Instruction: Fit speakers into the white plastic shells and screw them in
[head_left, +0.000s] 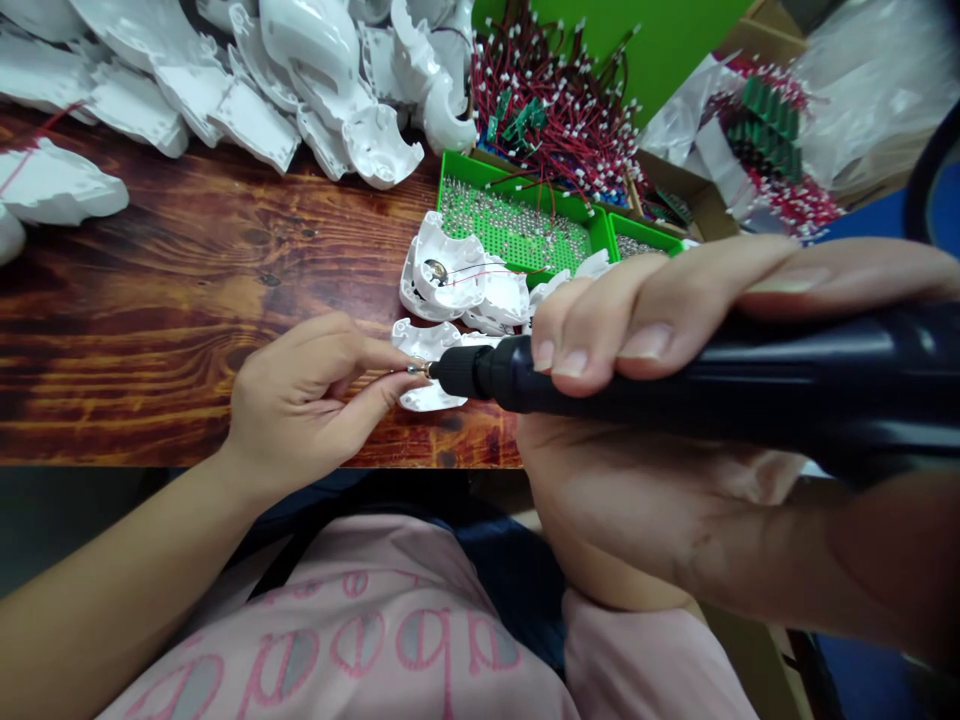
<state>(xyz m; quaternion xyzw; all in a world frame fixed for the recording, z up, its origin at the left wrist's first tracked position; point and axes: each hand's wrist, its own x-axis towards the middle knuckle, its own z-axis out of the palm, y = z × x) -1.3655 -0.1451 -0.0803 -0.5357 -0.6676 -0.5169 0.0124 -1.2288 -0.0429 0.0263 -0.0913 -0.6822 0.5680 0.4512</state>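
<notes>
My right hand [660, 310] is wrapped round a black electric screwdriver [720, 375], held nearly level with its tip toward the left. Between the thumb and forefinger of my left hand [300, 400] is a small screw [414, 369], pinched at the screwdriver's tip. Behind the tip lies a white plastic shell [426, 340] on the wooden table, partly hidden by the tool. Just beyond it rests another white shell [442, 270] with a round metal part and thin red wires.
A green tray [525, 215] of small screws stands beyond the shells, with a smaller green tray [637, 240] beside it. Red wires with white connectors [555, 110] pile up behind. White shells [300, 80] are heaped at the back left. The wooden table's [187, 300] front edge runs below my hands.
</notes>
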